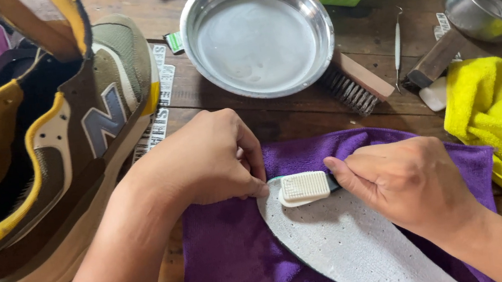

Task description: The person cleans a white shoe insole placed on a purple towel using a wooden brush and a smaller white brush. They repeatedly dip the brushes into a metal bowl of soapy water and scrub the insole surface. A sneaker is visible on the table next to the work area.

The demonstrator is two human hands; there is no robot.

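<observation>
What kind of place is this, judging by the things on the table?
Probably a home or small shoe-cleaning workbench. On the wooden table lie a metal basin of water, a scrubbing brush, a sneaker, and an insole on a purple towel.

Two bare forearms reach in from the lower edge, angled toward each other. The left hand (202,160) is curled knuckles-up, thumb and fingertips pinched together at its right side. The right hand (408,181) faces it, fingers folded in a closed grip, thumb extended leftward.
</observation>
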